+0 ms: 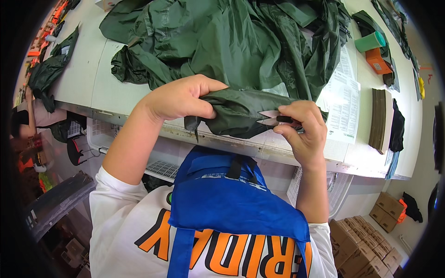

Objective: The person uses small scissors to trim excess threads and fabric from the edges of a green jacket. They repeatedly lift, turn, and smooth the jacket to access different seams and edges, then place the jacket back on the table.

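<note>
A dark green garment (204,41) of thin, shiny fabric lies heaped across the table in front of me. My left hand (178,98) is closed on a folded part of it at the table's near edge, with the thumb beneath and the fingers mostly hidden by the cloth. In my right hand (307,129) is a pair of thread snips (270,118), held between thumb and fingers. Their two pointed blades stand apart and point left, against the stitched seam of the held part. Whether a thread lies between the blades is too small to tell.
Printed sheets (340,99) lie right of the garment. Farther right are a green cone (370,41), an orange box (378,61) and a cardboard stack (380,120). White baskets (99,132) hang under the table edge. Cartons (361,250) stand lower right; another person's arm (30,113) shows at left.
</note>
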The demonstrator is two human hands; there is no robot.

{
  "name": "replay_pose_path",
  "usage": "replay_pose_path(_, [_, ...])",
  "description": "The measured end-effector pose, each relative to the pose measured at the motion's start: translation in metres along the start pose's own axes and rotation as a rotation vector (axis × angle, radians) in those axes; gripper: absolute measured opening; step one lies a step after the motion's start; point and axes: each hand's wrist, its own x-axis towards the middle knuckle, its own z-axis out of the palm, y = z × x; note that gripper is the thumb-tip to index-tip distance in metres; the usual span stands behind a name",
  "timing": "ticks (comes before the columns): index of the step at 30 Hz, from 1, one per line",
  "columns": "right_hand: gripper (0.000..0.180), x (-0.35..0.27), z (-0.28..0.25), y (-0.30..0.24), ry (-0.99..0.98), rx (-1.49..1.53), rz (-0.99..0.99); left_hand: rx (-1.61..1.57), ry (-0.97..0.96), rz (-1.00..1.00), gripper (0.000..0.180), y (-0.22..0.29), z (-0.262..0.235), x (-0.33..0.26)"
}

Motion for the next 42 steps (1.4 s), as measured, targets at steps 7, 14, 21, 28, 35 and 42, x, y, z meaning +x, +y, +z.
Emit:
replay_pose_path(7, [0.030,0.000,0.006,0.006,0.022,0.031,-0.031,0.008,0.012,0.010,0.042,0.000,0.001,-0.001])
replay_pose_path(14, [0.032,-0.010,0.008,0.014,0.132,0.319,0.110,0.018,0.001,0.014,0.042,-0.002,-0.001,0.000])
replay_pose_path(21, [0.066,0.032,0.001,-0.012,-0.198,0.167,0.448,-0.033,-0.115,-0.079,0.052,0.005,-0.005,0.009])
replay_pose_path(28, [0.029,0.033,-0.026,0.026,-0.251,0.174,0.429,0.108,-0.039,-0.101,0.070,0.003,-0.032,-0.001])
replay_pose_path(35, [0.030,0.008,-0.038,0.040,0.128,0.030,0.308,0.527,0.959,0.553,0.043,-0.033,0.015,-0.038])
replay_pose_path(42, [0.031,-0.025,-0.008,0.012,0.197,-0.199,0.026,-1.146,0.268,0.252,0.046,-0.106,0.057,-0.027])
